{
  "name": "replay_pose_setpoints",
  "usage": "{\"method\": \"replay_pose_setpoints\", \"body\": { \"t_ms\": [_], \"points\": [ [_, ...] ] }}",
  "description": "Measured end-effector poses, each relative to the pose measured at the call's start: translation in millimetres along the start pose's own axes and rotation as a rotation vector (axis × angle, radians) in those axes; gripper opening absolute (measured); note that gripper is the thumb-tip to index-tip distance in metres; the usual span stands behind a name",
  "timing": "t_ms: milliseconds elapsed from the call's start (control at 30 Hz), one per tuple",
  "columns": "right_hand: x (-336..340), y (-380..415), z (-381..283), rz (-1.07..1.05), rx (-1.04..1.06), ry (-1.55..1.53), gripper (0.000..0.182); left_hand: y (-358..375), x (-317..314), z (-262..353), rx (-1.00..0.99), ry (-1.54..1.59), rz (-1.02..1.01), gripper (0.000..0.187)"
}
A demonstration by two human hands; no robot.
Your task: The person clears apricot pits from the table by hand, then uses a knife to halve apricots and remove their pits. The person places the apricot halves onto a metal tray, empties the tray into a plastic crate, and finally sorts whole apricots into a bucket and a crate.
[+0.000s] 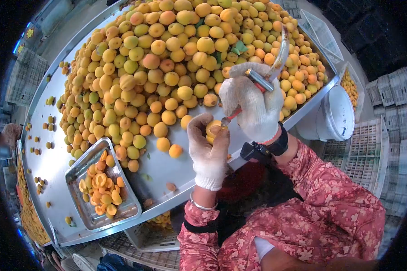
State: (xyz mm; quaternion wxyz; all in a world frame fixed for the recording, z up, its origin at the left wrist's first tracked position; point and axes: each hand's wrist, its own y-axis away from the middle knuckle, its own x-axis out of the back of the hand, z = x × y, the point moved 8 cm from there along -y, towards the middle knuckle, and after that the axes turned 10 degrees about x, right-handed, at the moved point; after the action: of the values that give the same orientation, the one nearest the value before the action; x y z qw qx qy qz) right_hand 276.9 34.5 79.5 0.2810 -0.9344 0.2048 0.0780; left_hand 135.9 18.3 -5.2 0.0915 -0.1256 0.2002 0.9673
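Pinching an apricot steady in left hand; wrapping right hand snugly round a red-handled tool, prob for tip control.

A worker's gloved left hand gripped a yellow apricot while the gloved right hand held a small red-handled tool against it, beside a heap of apricots and a metal tray of cut fruit on a steel table.
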Motion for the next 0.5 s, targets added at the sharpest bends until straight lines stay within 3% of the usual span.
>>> {"method": "replay_pose_setpoints", "body": {
  "t_ms": [67, 233, 300, 433, 500],
  "points": [
    [-3.9, 5.5, 0.1, -0.032, -0.016, -0.04, 0.018, -1.3, 3.7, -4.0, -0.092, -0.074, 0.062, 0.035],
    [-9.8, 7.3, -0.2, -0.129, 0.03, 0.022, 0.021, -1.3, 0.2, -15.5, -0.065, -0.052, 0.069, 0.034],
    [-7.0, 5.6, 3.0, 0.056, -0.05, -0.088, 0.02, -1.2, -2.9, -19.9, -0.061, -0.017, 0.049, 0.034],
    [-8.8, 4.1, 18.7, 0.048, -0.121, -0.16, 0.018, -1.2, -4.2, -18.7, -0.1, -0.11, 0.099, 0.031],
    [-2.8, 3.8, 24.5, 0.173, -0.194, -0.168, 0.014, 0.9, -4.1, -15.0, -0.126, -0.169, 0.12, 0.03]
  ]
}}
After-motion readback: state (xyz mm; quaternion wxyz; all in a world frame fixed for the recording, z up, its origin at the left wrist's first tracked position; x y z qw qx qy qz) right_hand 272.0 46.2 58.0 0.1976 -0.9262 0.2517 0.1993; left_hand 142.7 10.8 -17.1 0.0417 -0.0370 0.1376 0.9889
